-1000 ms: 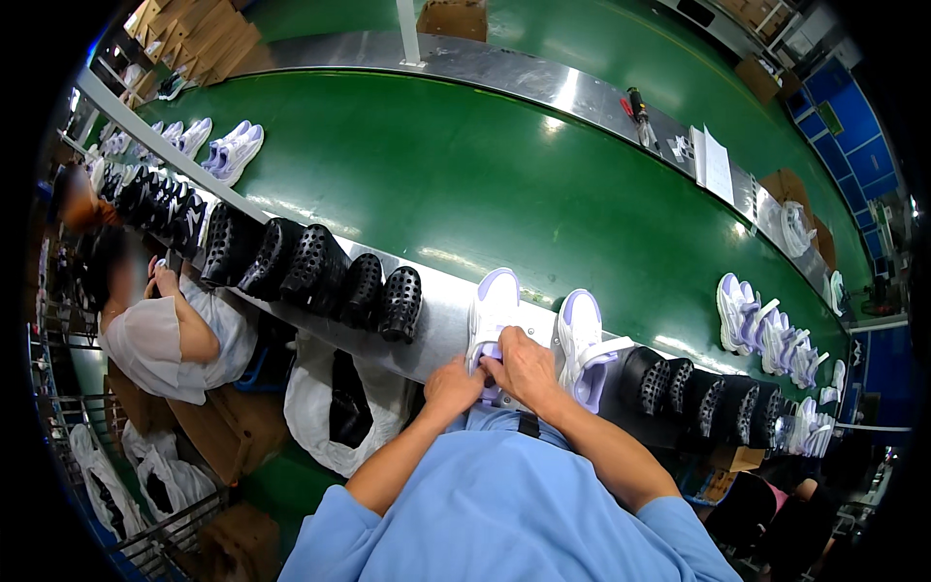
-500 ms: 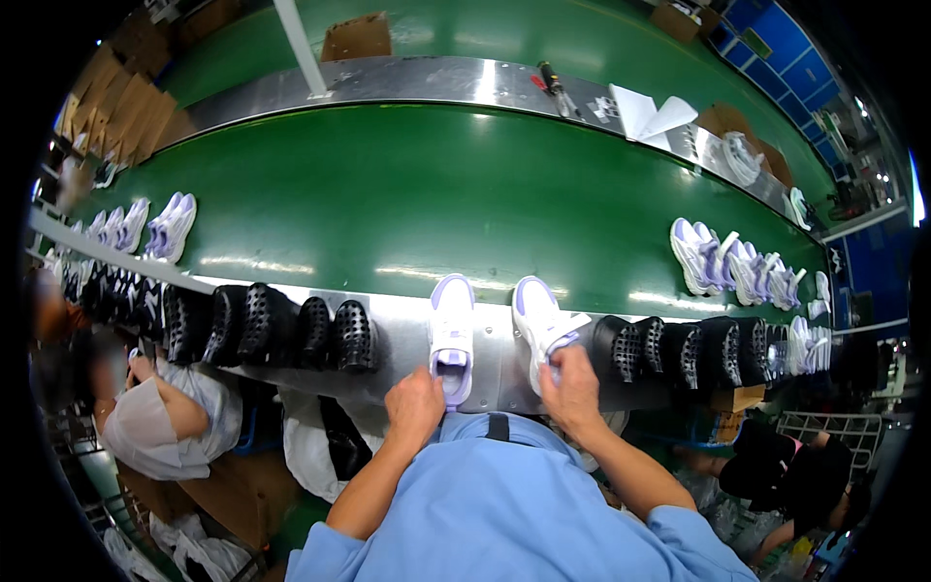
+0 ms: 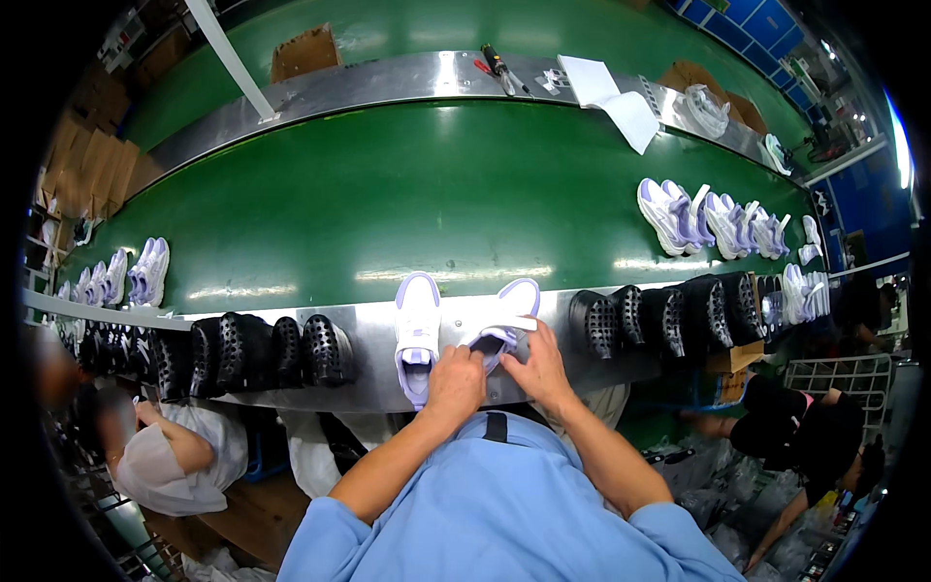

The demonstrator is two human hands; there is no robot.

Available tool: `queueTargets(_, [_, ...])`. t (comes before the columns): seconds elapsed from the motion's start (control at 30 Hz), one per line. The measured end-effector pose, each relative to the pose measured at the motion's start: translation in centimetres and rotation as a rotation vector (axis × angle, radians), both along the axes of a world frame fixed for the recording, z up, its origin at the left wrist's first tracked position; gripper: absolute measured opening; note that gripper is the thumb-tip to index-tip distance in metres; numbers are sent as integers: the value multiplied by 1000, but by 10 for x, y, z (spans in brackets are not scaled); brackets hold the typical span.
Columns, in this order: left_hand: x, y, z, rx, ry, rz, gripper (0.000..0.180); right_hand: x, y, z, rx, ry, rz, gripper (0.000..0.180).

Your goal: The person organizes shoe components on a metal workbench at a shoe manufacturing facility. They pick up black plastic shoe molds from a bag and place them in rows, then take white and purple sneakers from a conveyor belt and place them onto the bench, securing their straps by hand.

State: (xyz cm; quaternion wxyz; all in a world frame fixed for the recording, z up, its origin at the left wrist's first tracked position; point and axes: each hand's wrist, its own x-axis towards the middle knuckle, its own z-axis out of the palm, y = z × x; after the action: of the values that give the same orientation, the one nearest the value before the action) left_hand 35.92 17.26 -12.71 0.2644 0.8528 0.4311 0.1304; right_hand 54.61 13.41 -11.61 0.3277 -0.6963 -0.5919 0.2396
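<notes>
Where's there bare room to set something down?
Best is the middle of the green surface, between the left shoe group and right shoe group. A narrow strip of metal ledge is bare between the left black forms and the closed-strap shoe. Crowded: around the left hand and right hand at the loose-strap shoe.

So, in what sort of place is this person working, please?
Probably a shoe factory's production line: rows of white-and-lilac shoes stand on a long green surface, and black, dotted, shoe-shaped pieces line its metal edge.
</notes>
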Motion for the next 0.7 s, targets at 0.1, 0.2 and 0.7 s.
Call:
queueTargets(0.1, [2, 4, -5, -14, -102, 128, 22, 4, 19, 1, -191, 112, 181, 41])
queueTargets(0.2, [1, 9, -12, -49, -190, 152, 25, 7, 21, 0, -82, -217, 387, 38])
queueTargets(0.7, [55, 0, 24, -14, 39, 333, 48, -15, -16, -49, -561, 220, -94, 47])
